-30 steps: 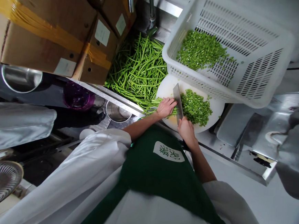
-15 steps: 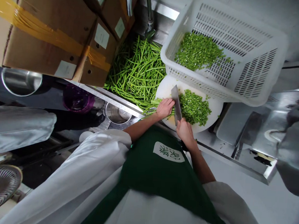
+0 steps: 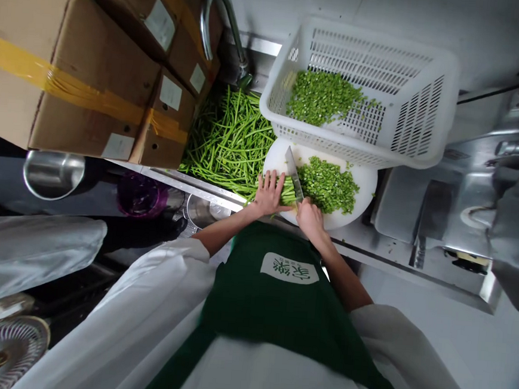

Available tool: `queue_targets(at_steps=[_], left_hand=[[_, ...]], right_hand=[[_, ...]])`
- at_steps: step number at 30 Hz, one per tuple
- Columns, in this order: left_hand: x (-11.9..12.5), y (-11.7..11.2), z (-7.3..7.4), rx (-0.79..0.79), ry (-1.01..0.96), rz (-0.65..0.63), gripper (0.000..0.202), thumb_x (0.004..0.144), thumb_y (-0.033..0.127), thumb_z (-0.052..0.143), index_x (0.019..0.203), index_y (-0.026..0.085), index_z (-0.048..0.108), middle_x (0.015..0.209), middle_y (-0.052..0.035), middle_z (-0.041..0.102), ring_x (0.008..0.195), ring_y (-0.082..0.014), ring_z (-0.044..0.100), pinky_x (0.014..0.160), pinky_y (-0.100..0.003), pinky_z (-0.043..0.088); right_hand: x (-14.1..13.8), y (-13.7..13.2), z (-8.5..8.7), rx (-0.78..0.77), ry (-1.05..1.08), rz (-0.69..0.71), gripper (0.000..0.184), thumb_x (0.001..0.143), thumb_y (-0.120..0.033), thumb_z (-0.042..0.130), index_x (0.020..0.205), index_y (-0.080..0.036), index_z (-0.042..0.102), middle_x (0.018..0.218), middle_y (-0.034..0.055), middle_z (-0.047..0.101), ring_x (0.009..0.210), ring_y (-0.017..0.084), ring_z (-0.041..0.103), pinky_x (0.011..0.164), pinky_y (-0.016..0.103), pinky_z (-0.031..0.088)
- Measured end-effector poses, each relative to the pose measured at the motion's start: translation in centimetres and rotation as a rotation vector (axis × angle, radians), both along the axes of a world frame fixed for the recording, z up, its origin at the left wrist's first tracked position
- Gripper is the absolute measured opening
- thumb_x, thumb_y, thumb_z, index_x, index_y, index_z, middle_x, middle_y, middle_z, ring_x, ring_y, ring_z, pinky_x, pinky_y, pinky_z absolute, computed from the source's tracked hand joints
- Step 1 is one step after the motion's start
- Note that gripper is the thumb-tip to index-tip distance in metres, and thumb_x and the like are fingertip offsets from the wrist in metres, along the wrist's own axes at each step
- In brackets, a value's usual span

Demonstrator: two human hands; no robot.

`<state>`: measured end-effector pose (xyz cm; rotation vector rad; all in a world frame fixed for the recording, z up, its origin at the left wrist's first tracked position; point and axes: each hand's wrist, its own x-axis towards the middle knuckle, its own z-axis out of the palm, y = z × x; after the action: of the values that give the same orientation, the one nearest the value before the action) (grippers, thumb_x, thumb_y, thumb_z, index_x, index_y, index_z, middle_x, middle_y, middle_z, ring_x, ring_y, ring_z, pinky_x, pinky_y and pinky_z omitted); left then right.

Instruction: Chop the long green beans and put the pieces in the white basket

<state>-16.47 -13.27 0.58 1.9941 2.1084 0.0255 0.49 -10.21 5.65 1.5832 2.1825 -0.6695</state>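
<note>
My left hand point(image 3: 268, 194) lies with spread fingers over a bunch of long green stalks point(image 3: 289, 191) at the left side of the round white cutting board point(image 3: 364, 188). Whether they are garlic scapes or long beans I cannot tell. In my right hand point(image 3: 310, 218) is a kitchen knife point(image 3: 294, 174), gripped by the handle, its blade pointing away from me. The blade stands between the whole stalks and a pile of chopped green pieces point(image 3: 330, 185). A large heap of uncut stalks point(image 3: 232, 141) fills the space left of the board.
Behind the board a white slotted basket point(image 3: 358, 141) holds chopped greens point(image 3: 323, 96). Cardboard boxes point(image 3: 101, 86) are stacked at the left, near a curved faucet point(image 3: 231, 15). A second knife or cleaver point(image 3: 433, 211) lies on the right. A metal pot point(image 3: 53, 173) and purple basket point(image 3: 140, 194) are lower left.
My left hand has shifted from a closed hold on the stalks to spread fingers across them, slightly farther from the blade. The right hand still holds the knife. The view has shifted a little.
</note>
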Motion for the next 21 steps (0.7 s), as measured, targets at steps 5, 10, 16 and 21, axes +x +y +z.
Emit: queue_targets(at_steps=[5,10,16,21], left_hand=[[0.8,0.7,-0.6,-0.039,0.102,-0.087,0.104,0.084,0.059,0.070,0.161,0.005,0.024,0.143,-0.0286,0.048,0.129,-0.0457,0.047,0.112,-0.058,0.032],[1.1,3.5,-2.2,0.073,0.000,-0.186,0.099,0.086,0.062,0.066,0.157,0.003,0.032,0.133,-0.0267,0.053,0.124,-0.0432,0.050,0.113,-0.058,0.029],[0.1,3.1,-2.9,0.238,-0.264,-0.224,0.071,0.094,0.063,0.054,0.145,0.013,0.051,0.141,-0.0222,0.048,0.130,-0.0355,0.048,0.111,-0.050,0.037],[0.4,2.5,-2.8,0.280,-0.312,-0.234,0.030,0.105,0.035,0.043,0.110,0.023,0.070,0.126,-0.0125,0.060,0.135,-0.0295,0.045,0.115,-0.056,0.029]], right_hand=[[2.7,0.7,0.2,-0.026,-0.016,-0.008,0.030,0.105,-0.030,0.038,0.123,-0.013,0.056,0.111,0.0194,0.073,0.105,0.027,0.070,0.086,0.031,0.046],[4.2,0.3,0.2,-0.022,-0.030,-0.059,0.032,0.106,-0.029,0.035,0.123,-0.011,0.055,0.111,0.0205,0.072,0.106,0.027,0.070,0.086,0.031,0.046],[3.4,-0.4,0.1,-0.011,-0.004,-0.068,0.032,0.106,-0.026,0.033,0.125,-0.010,0.054,0.109,0.0214,0.073,0.104,0.027,0.070,0.086,0.031,0.046],[3.5,-0.5,-0.1,0.007,-0.010,-0.066,0.032,0.106,-0.027,0.033,0.122,-0.010,0.055,0.108,0.0211,0.073,0.103,0.028,0.071,0.086,0.032,0.047]])
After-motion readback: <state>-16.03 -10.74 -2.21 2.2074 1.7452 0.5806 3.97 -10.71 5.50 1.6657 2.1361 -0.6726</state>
